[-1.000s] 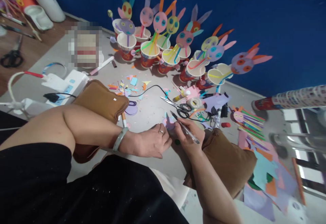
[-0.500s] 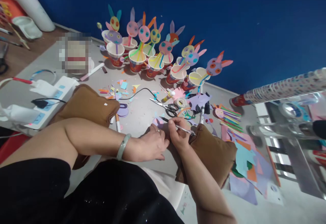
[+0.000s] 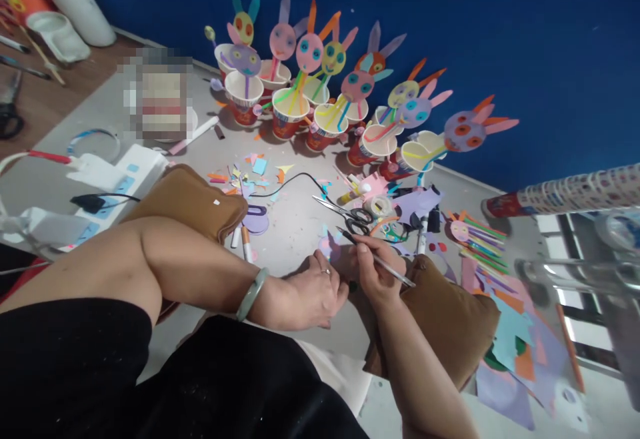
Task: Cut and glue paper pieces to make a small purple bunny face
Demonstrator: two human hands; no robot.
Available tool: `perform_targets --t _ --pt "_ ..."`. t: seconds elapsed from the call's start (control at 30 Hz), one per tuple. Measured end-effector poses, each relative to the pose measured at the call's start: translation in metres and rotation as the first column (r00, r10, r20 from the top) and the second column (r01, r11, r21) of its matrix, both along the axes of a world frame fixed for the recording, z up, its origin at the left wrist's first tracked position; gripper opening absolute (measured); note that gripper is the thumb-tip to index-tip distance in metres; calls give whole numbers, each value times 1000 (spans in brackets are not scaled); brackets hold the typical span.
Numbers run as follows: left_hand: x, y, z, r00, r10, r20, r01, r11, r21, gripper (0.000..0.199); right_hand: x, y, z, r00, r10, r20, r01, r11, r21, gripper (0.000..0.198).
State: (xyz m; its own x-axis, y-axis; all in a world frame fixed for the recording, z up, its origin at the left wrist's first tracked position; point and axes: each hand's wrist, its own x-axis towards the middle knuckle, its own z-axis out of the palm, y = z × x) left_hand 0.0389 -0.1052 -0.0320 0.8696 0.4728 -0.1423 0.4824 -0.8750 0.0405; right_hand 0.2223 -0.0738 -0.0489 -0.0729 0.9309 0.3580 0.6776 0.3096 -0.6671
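Observation:
My right hand [image 3: 379, 267] grips a slim pen [image 3: 394, 272] with a clear barrel and a dark tip end. The pen slants up and left, its tip close to the black scissors' handles. Beside it, my left hand [image 3: 309, 294] rests low over the table with its fingers curled; what they close on, if anything, is hidden. A jade-coloured bangle [image 3: 253, 294] circles the left wrist and a ring sits on one finger. Just beyond my left fingers lies a small purple paper piece [image 3: 329, 246]. Scissors [image 3: 345, 212] lie partly open behind the pen.
Paper cups [image 3: 291, 112] with rabbit-faced straw figures line the blue wall. Brown cushions [image 3: 193, 202] [image 3: 450, 319] flank my arms. A power strip [image 3: 125, 179] is left; coloured paper sheets [image 3: 505, 386] and a cup stack [image 3: 575, 189] are right. Paper scraps and tape lie between.
The view has shifted, so the scene sits further right. My right hand with the pen has drawn slightly away from my left hand, widening the gap between them.

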Motion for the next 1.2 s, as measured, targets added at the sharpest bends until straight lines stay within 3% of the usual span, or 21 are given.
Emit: perform_targets --t 0.17,0.3,0.4,0.47,0.57,0.67,0.77,0.9,1.07,1.2 --pt "-3 6 17 999 -28 -20 26 995 -98 83 4 -9 32 995 -98 29 96 993 73 18" --pt "-10 13 37 995 -78 -61 69 988 -138 96 0 -24 52 987 61 147 -71 996 61 13" --pt "-16 19 47 987 -137 -82 121 977 -176 95 -4 -24 38 990 50 130 -56 998 39 9" --pt "-19 22 49 984 -170 -57 157 970 -187 88 -5 -18 19 1000 -19 -13 19 1000 -9 11" --pt "-20 23 41 981 -191 -27 185 970 -158 84 -6 -6 -3 934 -70 -350 51 997 -63 14" --pt "-17 18 29 987 -159 -36 154 981 -121 87 -4 -1 -11 898 -83 -432 63 996 -61 12" --pt "-14 12 23 995 -93 -34 90 992 -89 80 0 -6 -14 938 -80 -338 60 996 -70 10" --pt "-13 9 27 995 -68 -71 62 995 -79 51 3 -14 -14 987 -136 -90 132 990 -42 15" --pt "-7 4 22 998 22 -57 -26 997 -76 49 -5 -17 -5 988 -102 115 96 994 56 11" --pt "0 -2 12 997 54 -55 -57 996 -66 47 -15 -20 0 992 -16 125 7 997 75 10"
